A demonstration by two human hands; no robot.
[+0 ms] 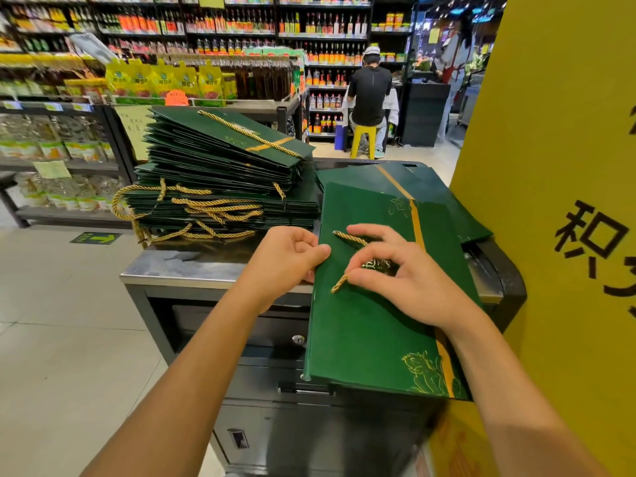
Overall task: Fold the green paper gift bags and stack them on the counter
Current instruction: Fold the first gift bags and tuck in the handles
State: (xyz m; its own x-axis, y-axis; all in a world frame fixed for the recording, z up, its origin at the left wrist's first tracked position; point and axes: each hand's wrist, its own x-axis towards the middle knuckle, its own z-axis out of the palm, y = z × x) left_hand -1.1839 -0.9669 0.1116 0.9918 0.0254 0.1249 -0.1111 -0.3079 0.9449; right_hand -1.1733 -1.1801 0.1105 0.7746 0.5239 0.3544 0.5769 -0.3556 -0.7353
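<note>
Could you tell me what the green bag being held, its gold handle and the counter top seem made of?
The green bag looks like matte coated paper: flat panels, crisp edges. Its gold handle is twisted cord, perhaps synthetic: spiral strands show. The counter top is probably brushed stainless steel: dull grey sheen, soft reflections.

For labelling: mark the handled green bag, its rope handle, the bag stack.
Flat green paper gift bag (pixel 364 332): head view, front panel.
Twisted gold rope handle (pixel 349 236): head view, upper strand.
Stack of folded green paper bags (pixel 206 160): head view, side edges.
</note>
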